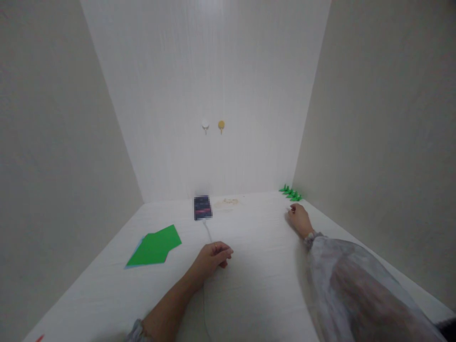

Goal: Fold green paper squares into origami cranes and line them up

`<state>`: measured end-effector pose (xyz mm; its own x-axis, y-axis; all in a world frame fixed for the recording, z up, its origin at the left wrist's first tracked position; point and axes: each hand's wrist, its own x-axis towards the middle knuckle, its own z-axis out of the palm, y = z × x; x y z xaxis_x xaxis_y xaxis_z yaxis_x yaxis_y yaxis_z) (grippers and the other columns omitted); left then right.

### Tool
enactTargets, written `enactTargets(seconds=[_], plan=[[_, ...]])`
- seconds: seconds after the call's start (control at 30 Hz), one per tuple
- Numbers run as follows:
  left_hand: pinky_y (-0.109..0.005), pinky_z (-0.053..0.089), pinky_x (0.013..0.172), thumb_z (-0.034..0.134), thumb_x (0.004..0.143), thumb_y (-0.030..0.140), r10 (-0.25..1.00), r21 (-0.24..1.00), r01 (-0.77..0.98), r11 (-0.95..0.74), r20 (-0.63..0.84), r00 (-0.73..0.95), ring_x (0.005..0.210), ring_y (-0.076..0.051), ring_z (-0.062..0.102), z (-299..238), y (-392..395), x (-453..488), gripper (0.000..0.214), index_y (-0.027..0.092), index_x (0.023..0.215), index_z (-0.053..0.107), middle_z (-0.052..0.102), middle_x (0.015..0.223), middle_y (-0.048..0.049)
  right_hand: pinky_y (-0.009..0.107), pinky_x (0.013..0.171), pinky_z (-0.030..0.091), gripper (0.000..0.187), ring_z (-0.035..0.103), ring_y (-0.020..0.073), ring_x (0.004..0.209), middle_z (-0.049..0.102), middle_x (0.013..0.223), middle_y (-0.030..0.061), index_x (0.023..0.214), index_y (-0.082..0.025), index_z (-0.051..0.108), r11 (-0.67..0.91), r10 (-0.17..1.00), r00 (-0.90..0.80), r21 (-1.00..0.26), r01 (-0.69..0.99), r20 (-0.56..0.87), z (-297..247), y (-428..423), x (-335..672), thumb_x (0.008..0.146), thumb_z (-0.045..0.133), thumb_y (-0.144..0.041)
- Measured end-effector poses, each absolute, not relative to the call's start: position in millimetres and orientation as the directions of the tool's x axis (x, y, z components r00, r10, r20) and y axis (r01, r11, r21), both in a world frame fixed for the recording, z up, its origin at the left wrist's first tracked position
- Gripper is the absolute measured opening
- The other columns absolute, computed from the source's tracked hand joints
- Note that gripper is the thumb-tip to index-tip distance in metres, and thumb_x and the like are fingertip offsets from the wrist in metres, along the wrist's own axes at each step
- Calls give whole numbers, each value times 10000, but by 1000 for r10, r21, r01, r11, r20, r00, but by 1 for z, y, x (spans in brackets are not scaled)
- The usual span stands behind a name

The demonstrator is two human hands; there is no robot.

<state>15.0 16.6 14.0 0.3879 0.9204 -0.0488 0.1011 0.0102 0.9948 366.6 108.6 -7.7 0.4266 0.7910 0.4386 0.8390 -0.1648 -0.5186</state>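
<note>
My left hand (pixel 213 259) rests over the middle of the white tabletop, palm down, a ring on one finger. Its fingers are curled together with the thumb, and nothing shows in them. A white cable passes beneath this hand and wrist. At the far right, my right hand (pixel 299 221) reaches toward the back corner, fingers bent but apart, with no object seen between them. Just beyond it stand several small green folded-paper cranes (pixel 291 193) in a slanting row, apart from the fingertips. Left of my left hand lie green paper sheets (pixel 156 246), with a light blue edge showing underneath.
A pixelated dark phone (pixel 203 208) lies near the back wall, with the white cable (pixel 207 232) running from it toward me. Two hooks, one white (pixel 205 126) and one yellow (pixel 221 125), are on the wall. Grey walls flank the table; something red (pixel 40 338) shows at bottom left.
</note>
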Motion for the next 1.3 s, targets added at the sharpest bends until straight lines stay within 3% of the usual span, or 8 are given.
enactTargets(seconds=[0.33,0.5,0.7,0.8,0.9,0.97,1.1,1.3], plan=[[-196,377,507,577,655,363,958,996,-9,-83,83,275,490,-70,468,27,-10,-6,259,108,702,590,572,623,-20,310,674,427,195,519,176,704,553,803,79,855,-130,536,282,818,121,-576,767,563,5,29,215,710,409,-160],[-231,406,538,493,712,335,974,928,303,-216,185,128,520,-107,507,26,-7,-19,236,120,731,587,595,634,-34,287,659,431,197,506,158,705,539,778,46,846,-158,514,487,792,-62,-567,665,608,11,11,125,690,410,-98],[-344,300,885,484,679,165,930,763,600,-240,358,-82,961,-217,472,25,8,-58,207,120,852,587,557,941,-108,294,699,416,201,478,163,750,515,784,46,829,-157,508,656,730,-272,-531,536,627,17,-5,75,668,433,-61],[-381,250,922,499,666,173,886,461,887,-17,418,-200,1088,-260,392,21,16,-79,373,127,1035,526,483,1113,-141,301,720,409,202,474,170,778,516,809,56,836,-154,509,670,725,-294,-537,512,623,19,-6,80,670,440,-62],[-481,242,893,494,698,302,886,321,916,239,314,-341,1125,-330,347,16,22,-91,458,91,1104,474,447,1167,-203,290,690,414,178,485,162,746,522,788,51,820,-152,517,620,772,-262,-597,509,579,18,-1,91,680,440,-74],[-506,238,884,453,729,368,907,252,930,269,259,-332,1123,-343,350,15,23,-94,446,69,1057,505,474,1134,-222,285,668,416,153,495,157,714,530,770,48,795,-148,524,577,806,-229,-637,511,546,15,3,96,683,441,-86],[-517,266,857,417,761,340,915,176,944,278,252,-316,1096,-340,384,17,21,-91,374,71,985,551,500,1108,-223,274,633,412,122,498,147,669,534,727,28,743,-165,534,541,832,-207,-666,513,515,10,6,99,687,444,-105],[-468,340,798,366,772,155,912,156,945,288,257,-320,997,-297,481,24,22,-86,272,72,896,594,564,1001,-208,252,625,404,137,494,135,672,516,706,16,719,-171,538,632,773,-296,-635,444,561,16,-3,97,687,438,-82]])
